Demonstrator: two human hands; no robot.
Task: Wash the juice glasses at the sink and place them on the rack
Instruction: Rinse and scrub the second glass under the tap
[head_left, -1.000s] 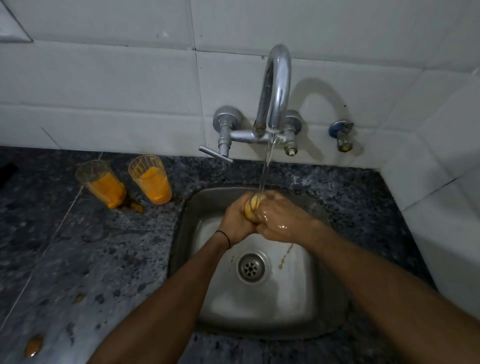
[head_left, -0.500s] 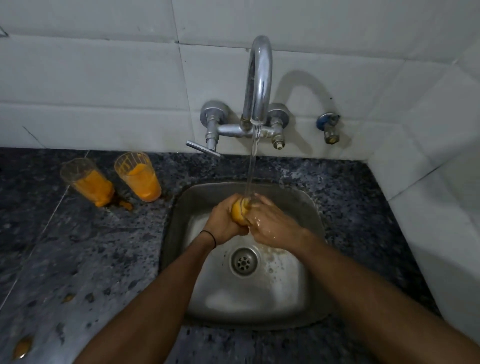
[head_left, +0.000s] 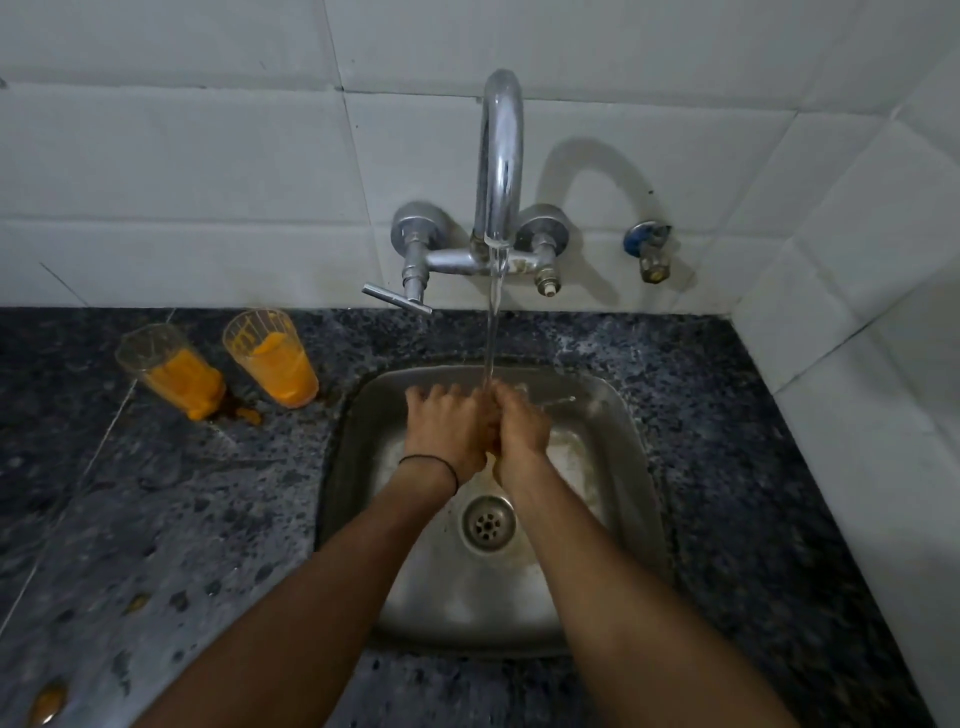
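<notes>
My left hand (head_left: 441, 431) and my right hand (head_left: 522, 431) are pressed together over the steel sink (head_left: 641, 467), right under the running water (head_left: 492, 338) from the tap (head_left: 501, 156). They grip a juice glass (head_left: 490, 458) between them; only a small orange sliver of it shows between the wrists. Two more juice glasses (head_left: 176, 374) (head_left: 275, 364), each holding orange juice residue, stand on the dark granite counter (head_left: 156, 519) left of the sink. No rack is in view.
Orange juice is spilled by the left glass (head_left: 244, 413), and a drop lies at the counter's front left (head_left: 47, 699). The tap's lever (head_left: 397, 299) points left. A small valve (head_left: 649, 252) sits on the tiled wall. The drain (head_left: 488, 522) lies below my wrists.
My hands have closed over the glass, so its orange side, visible earlier, is now almost hidden. The view has shifted slightly; the water keeps running.
</notes>
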